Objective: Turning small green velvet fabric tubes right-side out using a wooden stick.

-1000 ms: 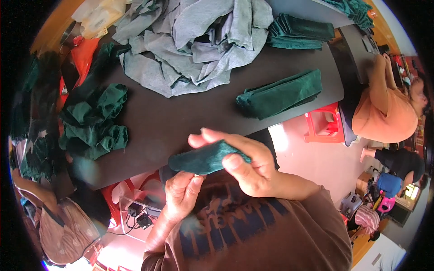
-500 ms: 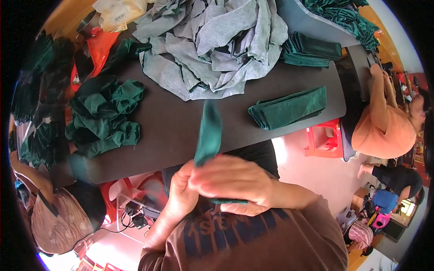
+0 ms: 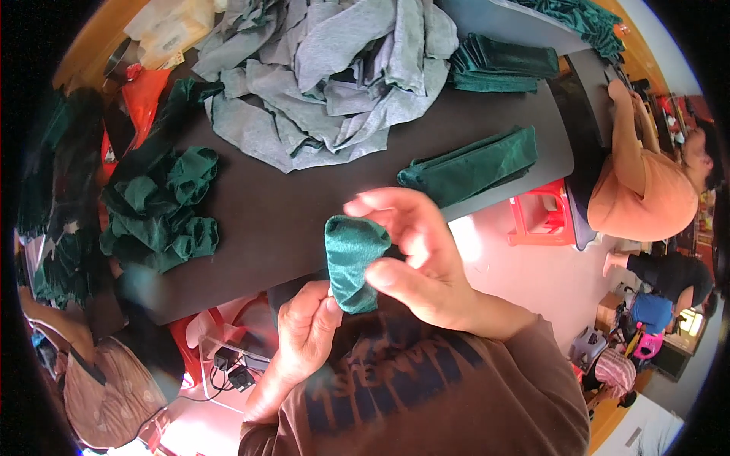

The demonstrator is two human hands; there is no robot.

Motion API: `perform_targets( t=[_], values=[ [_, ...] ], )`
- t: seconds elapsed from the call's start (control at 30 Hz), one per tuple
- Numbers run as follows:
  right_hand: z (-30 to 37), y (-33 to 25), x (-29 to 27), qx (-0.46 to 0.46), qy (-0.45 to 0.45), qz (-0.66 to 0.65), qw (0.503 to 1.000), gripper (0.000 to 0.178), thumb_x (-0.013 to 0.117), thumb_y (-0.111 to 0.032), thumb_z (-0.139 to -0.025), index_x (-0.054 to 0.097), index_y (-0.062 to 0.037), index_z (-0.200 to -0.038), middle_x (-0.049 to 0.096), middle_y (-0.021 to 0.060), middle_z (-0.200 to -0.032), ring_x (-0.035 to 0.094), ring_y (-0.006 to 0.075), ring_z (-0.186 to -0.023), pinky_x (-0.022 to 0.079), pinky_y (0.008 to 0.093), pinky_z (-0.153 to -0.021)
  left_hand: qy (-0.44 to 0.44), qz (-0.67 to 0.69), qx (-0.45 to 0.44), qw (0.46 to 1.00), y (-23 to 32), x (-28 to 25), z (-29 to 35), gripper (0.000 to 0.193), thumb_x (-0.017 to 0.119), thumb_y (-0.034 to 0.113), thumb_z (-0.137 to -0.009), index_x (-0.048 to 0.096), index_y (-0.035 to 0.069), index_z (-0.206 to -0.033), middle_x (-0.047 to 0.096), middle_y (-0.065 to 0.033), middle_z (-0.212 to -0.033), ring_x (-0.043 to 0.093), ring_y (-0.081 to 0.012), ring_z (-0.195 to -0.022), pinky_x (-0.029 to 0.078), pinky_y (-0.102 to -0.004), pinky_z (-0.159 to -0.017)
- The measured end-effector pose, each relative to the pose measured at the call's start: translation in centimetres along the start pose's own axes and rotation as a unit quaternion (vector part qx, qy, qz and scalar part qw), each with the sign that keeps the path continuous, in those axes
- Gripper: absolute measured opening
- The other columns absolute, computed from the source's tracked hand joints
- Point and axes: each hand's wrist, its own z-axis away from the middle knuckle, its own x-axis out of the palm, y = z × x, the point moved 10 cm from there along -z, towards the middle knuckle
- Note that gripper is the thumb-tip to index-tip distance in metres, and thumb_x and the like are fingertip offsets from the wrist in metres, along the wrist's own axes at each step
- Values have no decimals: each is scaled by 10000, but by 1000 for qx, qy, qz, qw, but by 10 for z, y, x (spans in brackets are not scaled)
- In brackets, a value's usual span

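A small green velvet fabric piece [image 3: 351,262], curled over into a short tube, stands up in front of my chest. My left hand [image 3: 304,328] is closed, pinching its lower left edge between thumb and fingers. Around its right side curves my right hand [image 3: 427,262], fingers spread and thumb close to the cloth; whether the thumb touches it I cannot tell. Beyond my hands a folded stack of green velvet strips [image 3: 471,167] lies near the table's right edge. A large heap of grey fabric pieces [image 3: 327,91], some showing green undersides, covers the table's far middle.
Crumpled green velvet [image 3: 163,209] lies on the dark table [image 3: 258,228] at left, beside a red bag [image 3: 144,106]. Another green stack [image 3: 502,64] sits far right, near a grey panel [image 3: 517,23]. A red stool [image 3: 541,216] and co-workers flank the table.
The green piece has gone from a narrow upright strip to a wider curled tube. My right hand has lifted off my left hand and opened out to the right. The view has shifted slightly.
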Motion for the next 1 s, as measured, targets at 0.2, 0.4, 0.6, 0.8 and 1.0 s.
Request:
perform_targets(
  t=[0.2, 0.4, 0.6, 0.8, 1.0],
  values=[
    [1, 7, 11, 49, -46, -112, 991, 252, 548, -59, -862, 485, -9, -1101, 514, 73, -1015, 515, 110, -902, 424, 245, -774, -23, 15, 11, 1000, -2, 6, 0, 150, 489, 94, -904, 536, -35, -965, 528, -38, -709, 478, -89, -580, 398, -219, -541],
    [-2, -7, 0, -44, 26, -41, 998, 101, 566, -86, -868, 533, 0, -910, 534, 43, -828, 503, 80, -755, 403, 218, -658, -1, 86, -22, 996, -11, 5, 5, 192, 454, 147, -930, 532, -26, -961, 507, -6, -663, 448, -61, -568, 378, -201, -521],
    [0, -11, 5, -78, -31, 62, 994, 76, 503, -8, -874, 510, 10, -947, 512, 72, -923, 483, 99, -767, 398, 233, -691, -7, 105, -18, 994, -4, 9, 2, 198, 442, 155, -937, 530, -21, -956, 490, 6, -637, 434, -57, -542, 369, -196, -504],
    [-3, -15, 7, -78, -44, 86, 992, 60, 518, -23, -862, 518, 11, -911, 513, 69, -856, 479, 112, -717, 386, 240, -630, -20, 74, 8, 997, -4, 11, 3, 176, 456, 136, -930, 531, -21, -956, 492, 4, -645, 442, -58, -542, 374, -199, -499],
    [-3, -22, 16, -128, -94, 214, 964, 44, 568, -29, -814, 540, 0, -833, 527, 85, -759, 506, 189, -632, 385, 281, -562, 20, 52, 23, 998, -5, 8, 9, 199, 470, 160, -925, 535, -21, -977, 510, 5, -661, 453, -57, -541, 377, -196, -499]
  ],
)
